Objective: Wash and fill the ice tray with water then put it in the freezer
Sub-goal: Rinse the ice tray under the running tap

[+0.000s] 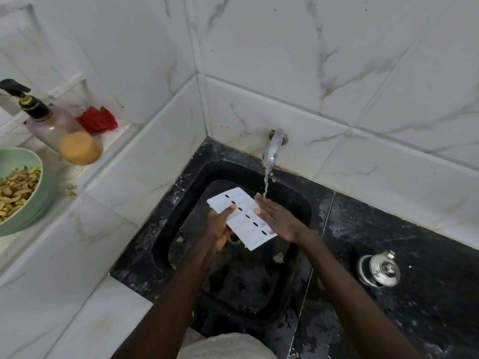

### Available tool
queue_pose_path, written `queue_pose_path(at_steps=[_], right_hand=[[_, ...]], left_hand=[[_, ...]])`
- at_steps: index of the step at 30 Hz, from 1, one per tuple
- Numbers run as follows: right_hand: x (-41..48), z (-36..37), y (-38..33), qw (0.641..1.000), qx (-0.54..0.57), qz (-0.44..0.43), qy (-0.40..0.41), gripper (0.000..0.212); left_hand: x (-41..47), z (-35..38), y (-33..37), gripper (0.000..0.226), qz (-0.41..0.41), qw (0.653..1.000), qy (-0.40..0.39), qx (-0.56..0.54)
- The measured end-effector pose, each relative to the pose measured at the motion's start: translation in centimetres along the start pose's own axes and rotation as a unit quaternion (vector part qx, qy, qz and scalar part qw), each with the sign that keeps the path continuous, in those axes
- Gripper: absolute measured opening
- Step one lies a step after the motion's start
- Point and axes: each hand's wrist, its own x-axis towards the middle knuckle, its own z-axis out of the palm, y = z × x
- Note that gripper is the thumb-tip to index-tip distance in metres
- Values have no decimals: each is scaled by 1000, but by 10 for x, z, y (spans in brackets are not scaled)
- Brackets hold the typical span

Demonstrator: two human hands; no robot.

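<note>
We stand at a black stone sink (181, 203) sunk into a wet, speckled black counter (414, 294), set in a corner of white marble-veined wall tiles (337, 60). A chrome tap (273, 149) juts from the wall behind the sink, and a thin stream of water (267, 180) falls from it.

Over the sink basin we hold the white ice tray (239, 216), tilted, with its underside toward us and a row of dark oval holes along its middle. Our left hand (220, 226) grips the tray's near-left edge, thumb across the top and fingers curled beneath. Our right hand (277, 218) lies flat against the tray's right edge, fingers straight, the fingertips just under the falling water.

To the right of the sink, a steel lid with a knob (381, 270) rests on the counter. To the left of the sink runs a raised white tiled ledge (77, 229), and on it stand a green bowl (33, 203) of pale yellow food strips, a pump bottle (51, 125) with amber liquid at its bottom, and a red scrubber (97, 119) beyond the bottle.
</note>
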Motion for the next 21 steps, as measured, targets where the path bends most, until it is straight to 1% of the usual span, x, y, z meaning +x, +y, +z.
queue_pose_path(at_steps=[2,5,8,10,13,17,21], right_hand=[[8,-3,-1,1000,-11,5,-23,75],[20,-8,-8,998,-49,9,-39,76],[34,-11,-10,995,-92,21,-41,80],[40,-11,-9,991,-128,32,-33,78],[38,-8,-18,987,-158,18,-25,74],[19,5,-30,982,-186,-24,-17,75],[-6,18,-28,981,-187,-43,-11,73]], left_hand=[[-2,1,-1,39,-14,999,-32,22],[-8,7,-5,38,-39,995,-77,49],[-10,12,-8,34,-52,991,-101,64],[-9,13,-7,33,-55,990,-103,75],[-7,13,-8,37,-61,991,-95,76],[-10,19,-10,40,-53,996,-32,67],[-11,18,-12,36,-33,997,-5,69]])
